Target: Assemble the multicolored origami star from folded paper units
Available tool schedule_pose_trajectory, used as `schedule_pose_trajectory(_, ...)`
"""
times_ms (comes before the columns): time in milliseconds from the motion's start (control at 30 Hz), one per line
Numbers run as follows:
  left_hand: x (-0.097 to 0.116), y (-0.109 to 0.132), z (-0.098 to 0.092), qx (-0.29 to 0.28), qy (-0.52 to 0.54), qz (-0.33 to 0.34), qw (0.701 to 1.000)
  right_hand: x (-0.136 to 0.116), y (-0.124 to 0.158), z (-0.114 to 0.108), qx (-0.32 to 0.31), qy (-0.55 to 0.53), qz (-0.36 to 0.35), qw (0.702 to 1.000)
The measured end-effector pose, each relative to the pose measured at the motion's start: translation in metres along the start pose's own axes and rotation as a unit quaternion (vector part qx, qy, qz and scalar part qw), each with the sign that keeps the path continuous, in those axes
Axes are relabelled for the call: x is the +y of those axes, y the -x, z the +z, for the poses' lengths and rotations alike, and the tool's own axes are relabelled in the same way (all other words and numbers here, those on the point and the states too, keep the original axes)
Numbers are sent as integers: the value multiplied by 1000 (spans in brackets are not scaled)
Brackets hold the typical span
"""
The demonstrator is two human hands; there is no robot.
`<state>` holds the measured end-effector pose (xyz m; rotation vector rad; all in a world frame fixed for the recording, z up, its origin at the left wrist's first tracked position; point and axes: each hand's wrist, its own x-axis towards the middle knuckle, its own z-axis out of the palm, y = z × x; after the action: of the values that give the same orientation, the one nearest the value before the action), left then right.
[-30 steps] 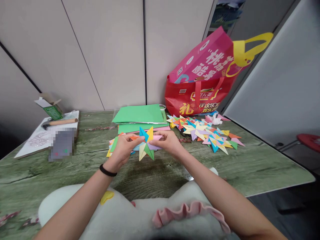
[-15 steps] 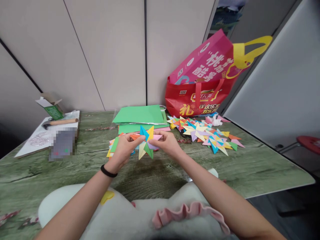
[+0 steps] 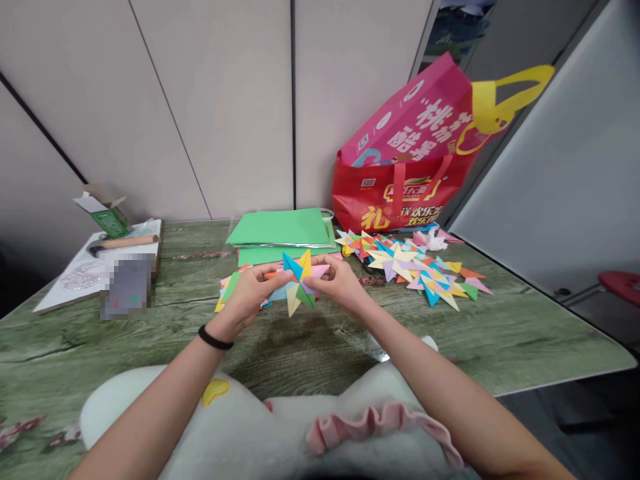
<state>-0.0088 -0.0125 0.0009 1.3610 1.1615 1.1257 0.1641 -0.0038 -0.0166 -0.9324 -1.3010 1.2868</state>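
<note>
Pinching one paper star [image 3: 299, 283], seemingly formed: left grip [image 3: 244, 293] and right grip [image 3: 341, 283]; finished-looking stars [image 3: 394, 261] heaped right, green sheets [image 3: 280, 227] unfolded.

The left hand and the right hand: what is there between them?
The head view shows a multicoloured paper star there, held by the left hand and right hand.

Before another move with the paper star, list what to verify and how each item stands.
1. Left grip holding the paper star: ok, pinched at its left side.
2. Right grip holding it: ok, pinched at its right side.
3. Pile of stars apart from the held one: ok, off to the right.
4. Hammer away from both hands: ok, far left.
5. Joins behind the held star: cannot tell, its back is hidden.
</note>
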Motion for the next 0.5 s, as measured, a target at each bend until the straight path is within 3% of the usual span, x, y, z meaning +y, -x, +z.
schedule_pose_trajectory(167, -4, 0, -1, -25, -30, -18, 999, 2, 1, 2, -17, -23, -2, 1000)
schedule_pose_trajectory(367, -6, -1, 0, 30, 27, -3, 999, -2, 3, 4, -23, 32, -26, 999)
schedule_pose_trajectory(500, -7, 0, 2, -2, 29, -28, 999, -1, 3, 3, -19, 65, -22, 997)
